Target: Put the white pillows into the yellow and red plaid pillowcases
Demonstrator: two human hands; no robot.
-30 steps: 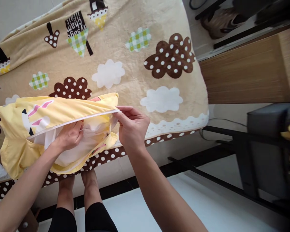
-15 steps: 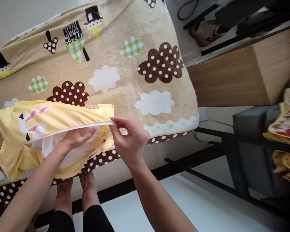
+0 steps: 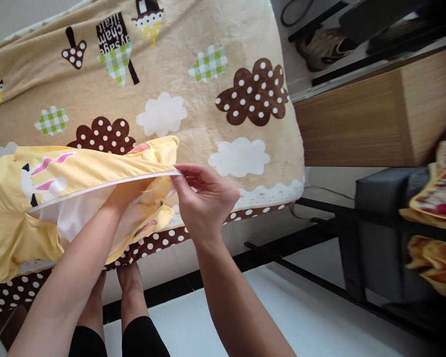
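A yellow pillowcase [image 3: 85, 158] with a printed rabbit lies on the bed, its long white-edged opening turned toward me. Reaching in through that opening, my left hand [image 3: 132, 189] is partly under the upper layer, and its fingers are hidden. White material [image 3: 72, 215] shows inside. My right hand [image 3: 206, 198] pinches the right end of the white edge between thumb and fingers and holds it up a little.
Under the pillowcase spreads a beige blanket [image 3: 193, 119] with cloud prints and a dotted brown border. To the right stand a wooden cabinet [image 3: 349, 114], a dark frame [image 3: 351, 258] and a shoe [image 3: 323, 49]. My legs [image 3: 132, 292] are against the bed's near side.
My left hand has gone deeper into the pillowcase, toward its right end, so its fingers no longer show. My right hand has lifted the edge slightly and keeps its pinch.
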